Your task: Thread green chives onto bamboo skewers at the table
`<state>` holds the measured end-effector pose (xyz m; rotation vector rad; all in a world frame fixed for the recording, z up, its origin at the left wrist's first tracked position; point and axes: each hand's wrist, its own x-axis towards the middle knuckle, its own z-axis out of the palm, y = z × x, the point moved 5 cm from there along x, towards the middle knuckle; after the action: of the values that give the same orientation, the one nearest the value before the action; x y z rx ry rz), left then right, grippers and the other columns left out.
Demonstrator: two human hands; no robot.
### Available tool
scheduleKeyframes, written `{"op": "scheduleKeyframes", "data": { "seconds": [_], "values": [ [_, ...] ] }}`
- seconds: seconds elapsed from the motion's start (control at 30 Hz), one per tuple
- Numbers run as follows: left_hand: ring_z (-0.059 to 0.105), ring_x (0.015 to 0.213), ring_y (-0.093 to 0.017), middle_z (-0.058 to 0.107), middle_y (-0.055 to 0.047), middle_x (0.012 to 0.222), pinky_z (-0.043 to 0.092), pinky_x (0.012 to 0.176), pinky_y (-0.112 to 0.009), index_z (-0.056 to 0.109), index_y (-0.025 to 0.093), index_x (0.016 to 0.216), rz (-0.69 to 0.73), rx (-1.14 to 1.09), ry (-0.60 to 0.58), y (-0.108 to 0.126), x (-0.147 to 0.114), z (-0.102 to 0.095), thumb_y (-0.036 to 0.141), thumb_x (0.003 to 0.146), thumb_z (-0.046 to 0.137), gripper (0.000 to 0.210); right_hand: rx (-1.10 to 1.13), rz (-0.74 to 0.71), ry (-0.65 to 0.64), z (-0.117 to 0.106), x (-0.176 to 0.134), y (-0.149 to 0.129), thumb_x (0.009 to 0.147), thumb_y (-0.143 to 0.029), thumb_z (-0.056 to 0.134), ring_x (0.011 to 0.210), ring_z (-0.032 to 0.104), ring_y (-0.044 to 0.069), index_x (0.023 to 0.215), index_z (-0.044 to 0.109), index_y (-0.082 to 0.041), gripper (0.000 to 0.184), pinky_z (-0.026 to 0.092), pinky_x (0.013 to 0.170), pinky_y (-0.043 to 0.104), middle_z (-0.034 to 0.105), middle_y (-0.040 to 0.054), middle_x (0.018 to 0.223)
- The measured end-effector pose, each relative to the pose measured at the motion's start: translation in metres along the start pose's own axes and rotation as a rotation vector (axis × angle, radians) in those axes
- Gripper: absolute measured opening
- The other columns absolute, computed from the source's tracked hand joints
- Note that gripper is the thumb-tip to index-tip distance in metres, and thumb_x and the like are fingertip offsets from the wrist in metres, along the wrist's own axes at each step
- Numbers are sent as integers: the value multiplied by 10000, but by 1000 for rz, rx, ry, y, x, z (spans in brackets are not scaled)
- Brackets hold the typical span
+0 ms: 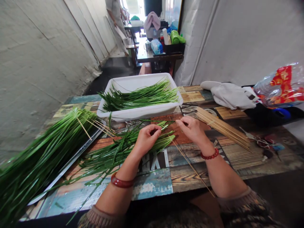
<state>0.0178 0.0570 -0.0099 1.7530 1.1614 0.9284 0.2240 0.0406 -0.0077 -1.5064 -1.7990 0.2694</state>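
Note:
My left hand [148, 137] is curled closed over the stem ends of some garlic chives, pale ends poking out past the fingers. Beneath it a loose bunch of garlic chives [114, 150] lies on the patchwork-wood table. My right hand [192, 128] is pinched, and a thin dark green chive blade [163, 120] runs to its fingertips. One bamboo skewer [190, 163] slants over the table's front edge between my forearms. Just right of my right hand lies a bundle of bamboo skewers [222, 128].
A white plastic tub [140, 111] of chives stands at the back. On the left, a metal tray [71, 166] carries a big chive pile with several skewers. Scissors [257, 139], a white cap [231, 93] and a plastic bag [280, 85] lie right. A person [117, 25] stands far behind.

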Motion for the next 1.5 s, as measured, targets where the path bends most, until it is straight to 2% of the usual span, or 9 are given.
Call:
{"op": "scheduleKeyframes", "data": {
  "seconds": [0.2,0.27,0.4,0.6,0.7,0.8,1.03,1.27,1.5],
  "values": [
    [534,627,-121,641,-13,682,407,570,-202,681,146,739,3,-6,26,2,0,-2,249,777,612,130,189,106,-531,12,-13,-6,902,-447,534,460,525,121,669,689,-182,385,319,464,244,629,-1,536],
    [532,615,-119,634,-8,669,404,566,-201,678,146,746,-7,-19,31,2,0,-2,262,778,616,135,204,80,-616,17,-17,-10,846,-415,612,440,493,109,651,689,-176,318,283,441,235,601,-14,507],
    [527,610,-114,629,-3,670,409,574,-204,674,144,759,-12,-26,31,-1,1,-2,267,782,616,138,237,88,-503,24,-17,-16,747,-289,699,501,514,110,687,647,-174,139,309,458,216,598,-27,557],
    [537,625,-117,641,-7,686,416,601,-213,679,139,761,-5,-17,56,1,2,-3,246,779,611,128,768,374,-322,43,-21,-25,782,-309,649,554,630,123,807,572,-177,154,485,506,224,658,-8,660],
    [554,648,-122,661,-15,717,427,618,-215,682,144,757,1,-33,70,3,2,-4,232,774,611,114,876,451,-224,47,-22,-30,754,-344,677,511,604,106,850,575,-176,218,465,439,193,622,-32,626],
    [568,674,-129,674,-24,753,437,626,-216,684,148,770,-2,-51,82,4,2,-4,246,776,618,118,943,473,-217,50,-23,-34,747,-359,680,463,547,78,893,584,-175,253,411,381,162,600,-46,626],
    [574,681,-134,676,-27,751,442,630,-218,688,153,768,9,-63,108,4,2,-1,238,770,626,106,913,418,-173,47,-25,-32,826,-441,626,409,458,55,843,598,-180,263,340,356,169,561,-45,625],
    [580,681,-138,679,-29,755,445,644,-229,684,149,771,38,-12,142,9,3,-2,222,794,593,120,835,331,-133,43,-27,-34,861,-419,615,438,482,63,924,623,-183,243,374,400,184,559,-40,661],
    [614,728,-155,694,-38,778,460,710,-254,713,167,790,123,51,142,17,0,-2,204,804,595,124,819,347,-133,42,-25,-34,848,-423,619,425,470,66,1010,665,-182,294,369,395,191,571,-39,638]
  ]
}}
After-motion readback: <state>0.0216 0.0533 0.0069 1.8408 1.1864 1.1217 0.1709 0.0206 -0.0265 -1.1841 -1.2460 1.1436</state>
